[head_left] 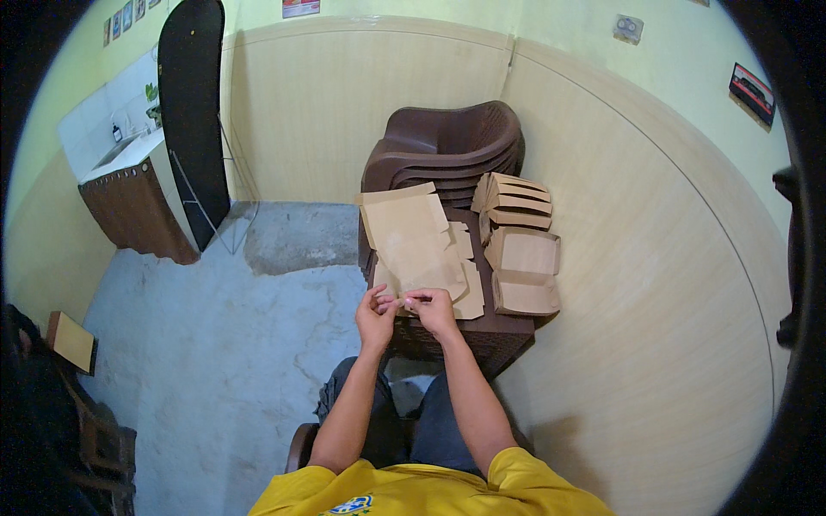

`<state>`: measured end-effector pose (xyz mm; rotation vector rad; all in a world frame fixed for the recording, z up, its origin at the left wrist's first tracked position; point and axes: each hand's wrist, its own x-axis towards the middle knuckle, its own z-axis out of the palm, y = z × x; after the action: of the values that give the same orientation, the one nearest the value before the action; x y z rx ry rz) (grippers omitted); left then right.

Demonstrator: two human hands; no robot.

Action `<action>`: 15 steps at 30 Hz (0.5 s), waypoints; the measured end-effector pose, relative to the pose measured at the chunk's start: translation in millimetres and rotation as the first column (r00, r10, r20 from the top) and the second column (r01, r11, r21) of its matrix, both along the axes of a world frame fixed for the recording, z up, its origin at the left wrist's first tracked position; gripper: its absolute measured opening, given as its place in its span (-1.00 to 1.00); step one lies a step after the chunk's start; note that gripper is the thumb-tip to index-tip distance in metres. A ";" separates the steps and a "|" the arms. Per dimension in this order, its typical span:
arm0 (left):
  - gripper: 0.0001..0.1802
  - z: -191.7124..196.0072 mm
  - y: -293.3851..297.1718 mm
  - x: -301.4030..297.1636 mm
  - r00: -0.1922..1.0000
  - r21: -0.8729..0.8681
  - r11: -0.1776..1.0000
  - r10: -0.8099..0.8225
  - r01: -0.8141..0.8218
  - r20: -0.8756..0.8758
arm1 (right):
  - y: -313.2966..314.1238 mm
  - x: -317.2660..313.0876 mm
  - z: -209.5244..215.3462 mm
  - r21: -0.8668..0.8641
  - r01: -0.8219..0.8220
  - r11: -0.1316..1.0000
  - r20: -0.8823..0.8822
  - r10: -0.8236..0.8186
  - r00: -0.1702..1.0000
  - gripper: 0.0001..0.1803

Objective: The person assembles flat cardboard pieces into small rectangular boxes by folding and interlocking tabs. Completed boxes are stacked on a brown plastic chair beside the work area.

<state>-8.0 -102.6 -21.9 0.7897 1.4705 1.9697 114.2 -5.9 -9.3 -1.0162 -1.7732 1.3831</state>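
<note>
A flat brown cardboard box blank (409, 232) with cut flaps lies in front of me, its far end angled a little left. At its near edge my left hand (375, 320) has thumb and fingers closed on a small corner flap. My right hand (434, 311) pinches the same near edge, and the fingertips of both hands almost meet. The flap itself is mostly hidden by the fingers. More flat cardboard blanks (471, 303) lie under the held one, their edges showing on the right.
Everything rests on a dark brown plastic table (503, 331). Along its right side stand an open folded box (527, 268) and a row of nested folded boxes (520, 205). Stacked brown chairs (447, 142) are behind. An ironing board (194, 129) leans by a sink cabinet (142, 206).
</note>
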 end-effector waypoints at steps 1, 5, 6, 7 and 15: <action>-0.45 -0.1 0.6 0.3 1.000 0.007 1.000 -0.003 0.002 0.012 | -0.6 0.2 -0.2 0.044 -0.016 0.999 -0.021 0.017 1.000 -0.81; -0.44 1.5 3.0 2.4 0.998 -0.017 1.000 -0.002 0.003 0.059 | -4.0 0.0 1.6 0.076 -0.009 0.997 -0.018 0.010 1.000 -0.80; -0.44 2.7 4.0 3.5 0.999 0.014 1.000 0.014 -0.015 0.044 | -4.1 0.0 2.7 0.053 0.013 0.999 0.007 -0.013 1.000 -0.80; -0.45 4.0 4.5 4.4 0.999 0.010 0.999 0.030 -0.030 0.042 | -4.8 -0.1 3.6 0.079 -0.010 0.997 -0.030 0.013 0.999 -0.80; -0.46 13.1 3.5 9.5 0.995 -0.090 0.992 0.088 -0.091 -0.039 | -8.5 6.3 5.4 0.010 -0.028 1.000 -0.084 0.029 0.996 -0.74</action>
<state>1.5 -99.1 -8.8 0.7333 1.6301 1.9465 120.5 -14.4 -4.0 -0.9174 -1.7368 1.4135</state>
